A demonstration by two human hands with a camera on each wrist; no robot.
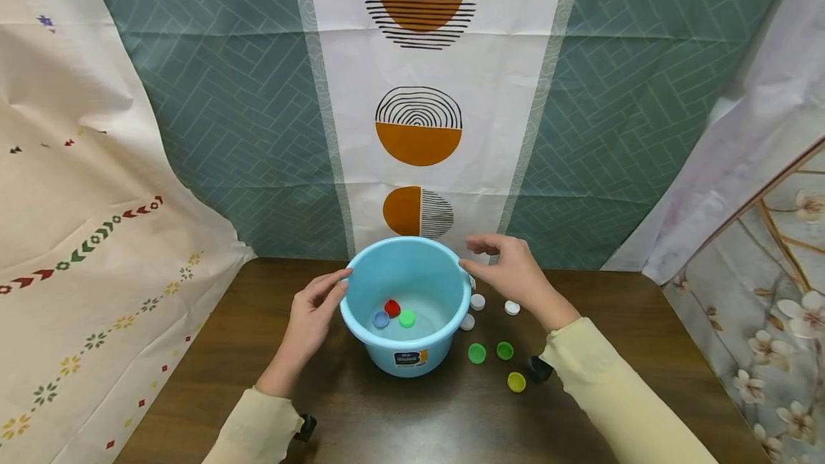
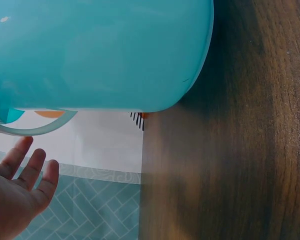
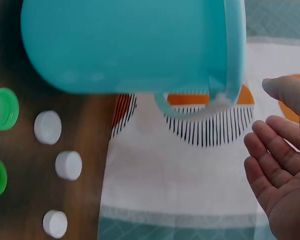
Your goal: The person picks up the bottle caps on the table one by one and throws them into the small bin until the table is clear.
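Note:
A light blue plastic tub [image 1: 403, 361] stands upright on the table, with a red cap [image 1: 392, 308], a blue cap [image 1: 382, 319] and a green cap [image 1: 407, 319] on its bottom. At the tub's left rim is my left hand [image 1: 314, 310], its fingertips at or very near the edge; in the left wrist view, three loosely bent fingers [image 2: 36, 167] show below the tub's handle [image 2: 37, 131]. My right hand [image 1: 509, 271] hovers by the right rim with thumb and fingers spread apart. Between them, the right wrist view shows nothing held.
Right of the tub lie several white caps [image 1: 478, 301], two green caps [image 1: 477, 354] and a yellow cap [image 1: 516, 382] on the dark wooden table [image 1: 412, 424]. A patterned cloth [image 1: 425, 63] hangs behind the table.

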